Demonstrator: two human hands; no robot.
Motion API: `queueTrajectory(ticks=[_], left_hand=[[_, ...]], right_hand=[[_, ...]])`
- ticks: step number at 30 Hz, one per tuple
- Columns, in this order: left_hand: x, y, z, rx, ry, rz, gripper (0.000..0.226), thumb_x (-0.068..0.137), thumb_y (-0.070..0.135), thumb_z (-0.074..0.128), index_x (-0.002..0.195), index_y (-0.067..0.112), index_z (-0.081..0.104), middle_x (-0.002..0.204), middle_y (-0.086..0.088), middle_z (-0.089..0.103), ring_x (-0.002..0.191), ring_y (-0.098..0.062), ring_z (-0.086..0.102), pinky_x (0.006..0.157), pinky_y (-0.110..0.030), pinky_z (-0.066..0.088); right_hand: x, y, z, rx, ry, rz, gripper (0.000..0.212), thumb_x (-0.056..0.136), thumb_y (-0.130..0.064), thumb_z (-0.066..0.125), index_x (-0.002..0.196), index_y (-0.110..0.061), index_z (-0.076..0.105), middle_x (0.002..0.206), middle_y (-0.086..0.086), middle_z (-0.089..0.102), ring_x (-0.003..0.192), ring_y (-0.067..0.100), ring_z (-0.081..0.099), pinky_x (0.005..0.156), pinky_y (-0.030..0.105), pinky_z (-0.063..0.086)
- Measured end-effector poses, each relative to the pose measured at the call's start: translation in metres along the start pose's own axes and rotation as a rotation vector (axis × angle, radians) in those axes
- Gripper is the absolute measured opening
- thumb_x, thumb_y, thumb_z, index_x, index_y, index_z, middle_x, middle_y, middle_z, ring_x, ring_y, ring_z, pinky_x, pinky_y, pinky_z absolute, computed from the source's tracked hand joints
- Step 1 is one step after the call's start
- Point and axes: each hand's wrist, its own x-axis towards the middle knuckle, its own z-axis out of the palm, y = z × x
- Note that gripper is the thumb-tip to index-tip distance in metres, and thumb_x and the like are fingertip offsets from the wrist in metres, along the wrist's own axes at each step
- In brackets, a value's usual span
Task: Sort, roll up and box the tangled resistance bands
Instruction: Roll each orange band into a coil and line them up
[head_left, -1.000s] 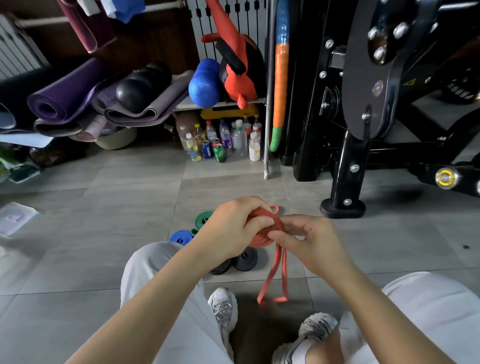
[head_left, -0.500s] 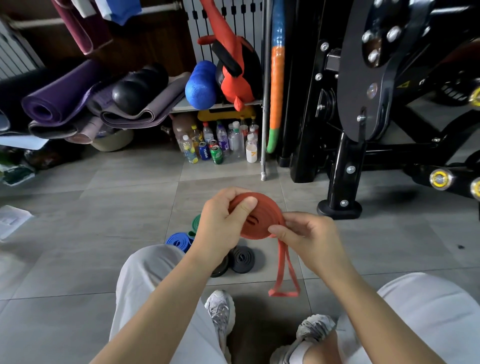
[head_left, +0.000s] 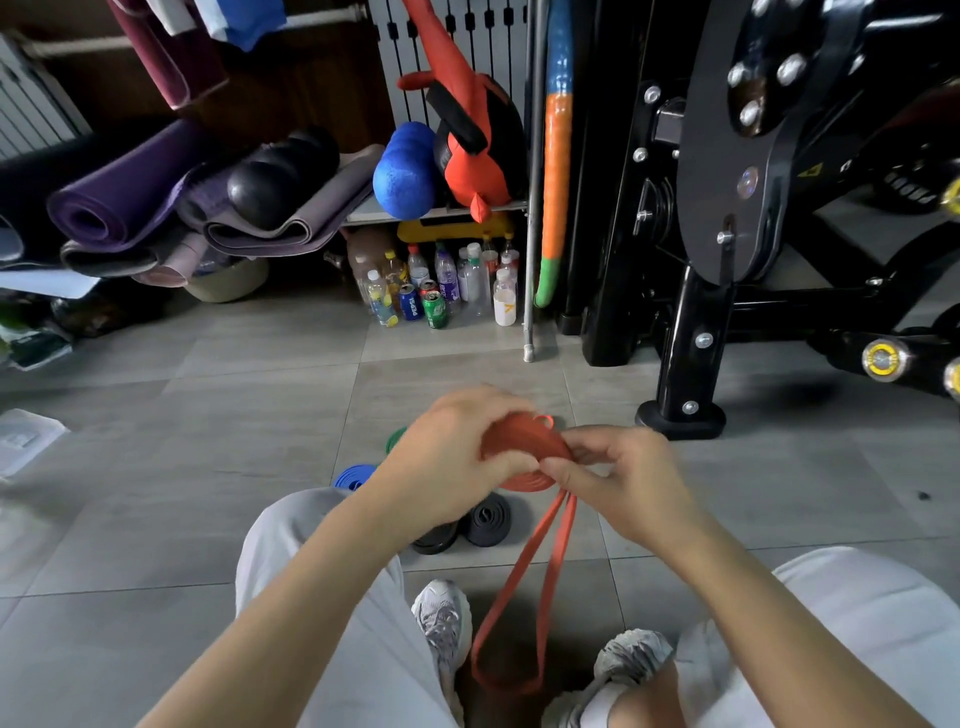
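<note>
The left hand (head_left: 452, 462) curls its fingers round a fat coil of the orange band (head_left: 524, 447) and holds it up above the knees. The right hand (head_left: 623, 483) pinches the band just where the loose part leaves the coil. A long loose loop (head_left: 519, 597) hangs down between the shoes (head_left: 444, 618), so I think this roll is about half done.

Four bands lie rolled up on the tiled floor (head_left: 208, 467) under the hands: a black roll (head_left: 487, 521), a second black roll (head_left: 436, 538) beside it, a blue roll (head_left: 353, 475) and a green roll (head_left: 396, 439) (mostly hidden behind the left hand). I see no box, so the boxing looks not yet started.
</note>
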Motion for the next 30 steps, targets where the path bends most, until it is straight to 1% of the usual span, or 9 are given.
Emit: queueTrajectory(ticks=[2,4,7,11,14,20,25,27,30], left_hand=[[0.003,0.005,0.001,0.171,-0.106,0.063,0.034,0.084,0.025,0.065,0.117,0.026,0.06,0.109,0.01,0.06,0.104,-0.012,0.054,0.091,-0.03,0.043],[0.005,0.008,0.0,0.172,-0.1,0.081,0.023,0.087,0.021,0.06,0.109,0.025,0.062,0.101,0.01,0.06,0.096,-0.013,0.056,0.086,-0.033,0.045],[0.004,0.004,-0.002,-0.002,-0.021,0.031,0.014,0.086,0.016,0.062,0.098,0.024,0.064,0.09,0.011,0.063,0.085,-0.009,0.058,0.081,-0.03,0.046],[0.004,0.001,-0.004,-0.158,0.115,-0.014,0.031,0.084,0.012,0.065,0.083,0.041,0.056,0.079,0.019,0.064,0.076,-0.001,0.06,0.069,-0.016,0.047],[0.007,-0.001,-0.005,-0.316,0.218,-0.081,0.033,0.083,0.009,0.067,0.083,0.041,0.059,0.076,0.023,0.065,0.074,0.003,0.061,0.066,-0.009,0.046],[0.009,0.001,0.006,-0.656,0.409,-0.194,0.02,0.086,0.006,0.064,0.091,0.026,0.065,0.088,-0.002,0.071,0.085,-0.019,0.067,0.078,-0.036,0.055],[0.002,0.005,0.021,-1.179,0.299,-0.326,0.021,0.085,0.012,0.058,0.105,0.006,0.058,0.096,-0.01,0.07,0.09,-0.023,0.068,0.08,-0.042,0.057],[0.001,0.003,0.017,-0.907,0.252,-0.32,0.02,0.088,0.011,0.059,0.108,0.015,0.056,0.106,-0.005,0.066,0.099,-0.019,0.064,0.085,-0.035,0.055],[0.001,-0.002,0.009,-0.099,0.171,-0.058,0.042,0.085,0.019,0.066,0.124,0.027,0.052,0.121,0.008,0.055,0.111,-0.01,0.053,0.093,-0.024,0.043]], right_hand=[[0.002,-0.003,0.001,-0.116,-0.025,-0.046,0.009,0.079,-0.028,0.071,0.088,-0.026,0.074,0.079,-0.006,0.072,0.075,0.013,0.067,0.075,0.041,0.054],[0.002,-0.007,0.0,-0.075,-0.001,-0.05,0.008,0.078,-0.027,0.073,0.084,-0.032,0.073,0.082,-0.017,0.07,0.075,0.007,0.066,0.076,0.034,0.054],[-0.003,-0.009,-0.005,0.054,0.049,0.0,0.025,0.075,-0.024,0.076,0.078,-0.047,0.066,0.079,-0.026,0.069,0.077,-0.002,0.066,0.078,0.021,0.053],[-0.003,-0.005,-0.011,0.119,0.041,0.082,0.017,0.076,-0.019,0.076,0.09,-0.028,0.074,0.078,-0.012,0.073,0.075,0.003,0.068,0.074,0.019,0.053],[0.001,-0.006,-0.014,0.226,0.035,0.09,0.017,0.078,-0.014,0.074,0.079,-0.03,0.071,0.071,-0.013,0.073,0.065,0.0,0.067,0.058,0.01,0.046],[0.007,-0.01,-0.01,0.483,0.084,0.086,0.017,0.069,-0.019,0.072,0.084,-0.027,0.07,0.074,-0.009,0.074,0.068,0.008,0.071,0.063,0.012,0.052],[0.005,-0.005,-0.005,0.506,0.124,0.107,0.023,0.079,-0.002,0.069,0.087,-0.024,0.07,0.079,-0.007,0.075,0.074,0.008,0.071,0.065,0.012,0.051],[0.002,-0.001,-0.007,0.403,0.085,0.092,0.025,0.08,-0.005,0.07,0.086,-0.029,0.07,0.079,-0.007,0.075,0.074,0.011,0.071,0.067,0.015,0.053],[0.001,0.006,-0.003,0.118,0.017,0.073,0.022,0.079,-0.011,0.074,0.089,-0.031,0.073,0.08,-0.004,0.075,0.075,0.014,0.07,0.075,0.028,0.056]])
